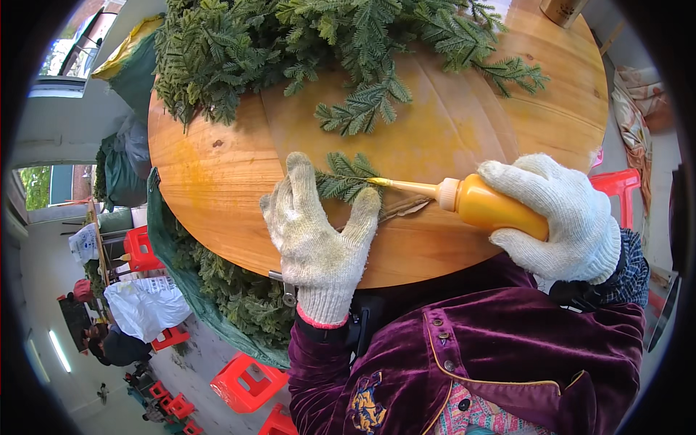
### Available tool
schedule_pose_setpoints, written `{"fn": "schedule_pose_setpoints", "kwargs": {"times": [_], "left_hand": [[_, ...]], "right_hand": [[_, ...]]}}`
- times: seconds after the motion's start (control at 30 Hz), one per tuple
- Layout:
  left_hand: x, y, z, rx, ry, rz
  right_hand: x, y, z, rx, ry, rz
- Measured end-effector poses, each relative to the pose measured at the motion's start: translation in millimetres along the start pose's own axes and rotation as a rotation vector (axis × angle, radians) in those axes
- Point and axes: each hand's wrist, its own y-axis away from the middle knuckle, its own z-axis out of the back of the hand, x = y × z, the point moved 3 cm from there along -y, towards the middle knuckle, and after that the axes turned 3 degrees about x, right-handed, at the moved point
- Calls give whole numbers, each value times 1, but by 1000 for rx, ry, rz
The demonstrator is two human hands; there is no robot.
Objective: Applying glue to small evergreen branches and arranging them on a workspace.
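Observation:
My left hand [313,230], in a stained white knit glove, lies on the table with its fingers stretched out and the thumb spread away. Between index finger and thumb is a small green fir sprig [339,178], partly hidden by the glove. My right hand [569,210], gloved too, is wrapped round an orange-yellow squeeze bottle [494,209] tilted nearly flat. The long yellow nozzle [406,186] points left, its tip at the sprig's needles. Below the nozzle lies a brown strip [402,209], perhaps bark or a dry leaf.
A big heap of fir branches [290,43] covers the far side of the round wooden table [210,167]. A green sack [239,290] of more branches stands at the near left. Red stools [246,380] are on the floor, and another red stool [620,188] stands at right.

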Motion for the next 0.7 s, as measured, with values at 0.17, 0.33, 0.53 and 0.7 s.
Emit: {"fn": "schedule_pose_setpoints", "kwargs": {"times": [0.17, 0.33, 0.53, 0.7], "left_hand": [[-1, 0, 0, -49, -61, -72], [-1, 1, 0, -46, -71, -70], [-3, 0, 1, -37, -31, -64], [-1, 1, 1, -7, -17, -44]], "right_hand": [[0, 5, 4, 78, -2, -77], [1, 11, 5, 51, 0, -59], [-2, 21, 5, 14, -8, -67], [-4, 28, 4, -2, -30, -84]]}}
